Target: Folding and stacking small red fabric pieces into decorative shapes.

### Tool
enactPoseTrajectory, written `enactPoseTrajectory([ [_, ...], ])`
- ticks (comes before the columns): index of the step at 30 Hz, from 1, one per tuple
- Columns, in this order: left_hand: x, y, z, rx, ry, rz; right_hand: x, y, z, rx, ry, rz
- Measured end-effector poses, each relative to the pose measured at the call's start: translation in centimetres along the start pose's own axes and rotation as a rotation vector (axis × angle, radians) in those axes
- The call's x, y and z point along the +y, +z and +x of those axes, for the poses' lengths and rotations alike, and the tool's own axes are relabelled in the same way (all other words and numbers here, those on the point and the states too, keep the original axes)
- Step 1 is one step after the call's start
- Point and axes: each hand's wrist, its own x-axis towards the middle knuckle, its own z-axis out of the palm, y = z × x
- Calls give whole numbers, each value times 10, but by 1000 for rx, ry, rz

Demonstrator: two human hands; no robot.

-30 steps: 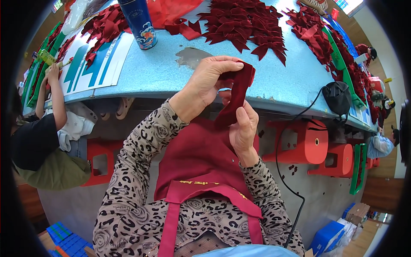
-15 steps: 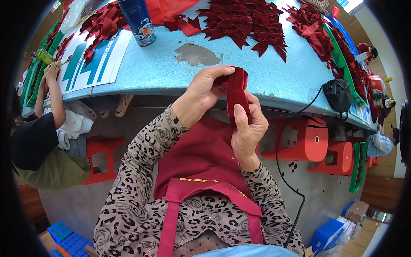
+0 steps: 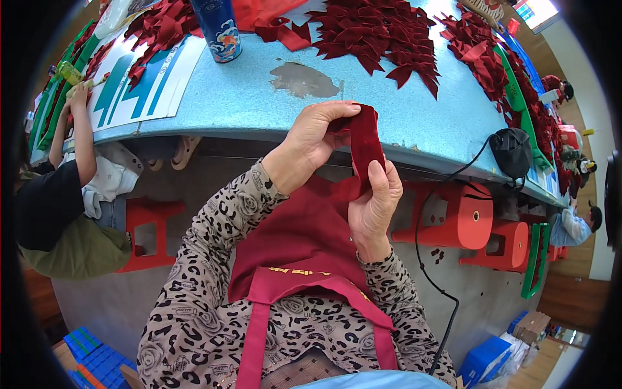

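Note:
A dark red velvet ribbon (image 3: 367,137) is stretched between my two hands, just off the near edge of the blue table (image 3: 246,97). My left hand (image 3: 314,135) pinches its upper end between thumb and fingers. Lower down, my right hand (image 3: 376,201) grips the ribbon with the thumb pressed on it. Part of the ribbon behind the fingers is hidden. Beyond my hands lies a dense pile of dark red bows (image 3: 376,35), and a red ribbon piece (image 3: 293,35) rests to its left.
A blue tumbler (image 3: 219,32) stands on the table, near a printed white board (image 3: 146,84). At the right edge sits a black pouch (image 3: 512,153) with a cable. Red stools (image 3: 473,217) stand below. A co-worker (image 3: 58,207) works at the left, arms on the table.
My right hand has slid slightly down along the ribbon, and more of the ribbon's flat face shows. The left hand keeps its pinch. The whole view has shifted a little.

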Motion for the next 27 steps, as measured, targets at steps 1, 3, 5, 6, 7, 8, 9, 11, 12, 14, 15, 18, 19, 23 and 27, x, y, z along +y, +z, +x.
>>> enactPoseTrajectory([
  [1, 0, 0, -1, 5, 2, 3, 1, 1, -1, 31, 17, 21],
  [3, 0, -1, -2, 9, 4, 4, 1, 3, -1, 61, 33, 40],
  [5, 0, -1, -3, 17, 9, 7, 1, 3, -1, 87, 86, 68],
  [6, 0, -1, -4, 22, 12, 8, 1, 4, -2, 100, 112, 82],
  [7, 0, -2, -4, 23, 13, 7, 1, 4, -2, 98, 114, 81],
  [8, -1, -4, -3, 21, 14, 12, 2, 3, -2, 100, 118, 89],
  [9, -1, -5, -2, 18, 14, 18, 3, 3, -1, 101, 122, 97],
  [11, -2, -8, -2, 16, 14, 21, 5, 3, -2, 103, 127, 104],
  [12, -2, -9, -2, 24, 18, 24, 6, 5, -3, 121, 120, 100],
  [14, -2, -11, -2, 39, 26, 29, 8, 8, -4, 158, 106, 91],
  [15, -2, -13, -2, 40, 27, 29, 9, 8, -5, 157, 107, 91],
  [18, -1, -14, -3, 22, 38, 53, 10, 4, -6, 105, 122, 56],
  [19, -1, -14, -4, 23, 38, 52, 12, 2, -6, 105, 123, 56],
  [23, 3, -11, -9, -24, 76, 110, 20, -12, -6, -5, 78, -16],
  [27, 4, -6, -13, -89, 147, 156, 18, -17, -5, -134, 72, -48],
])
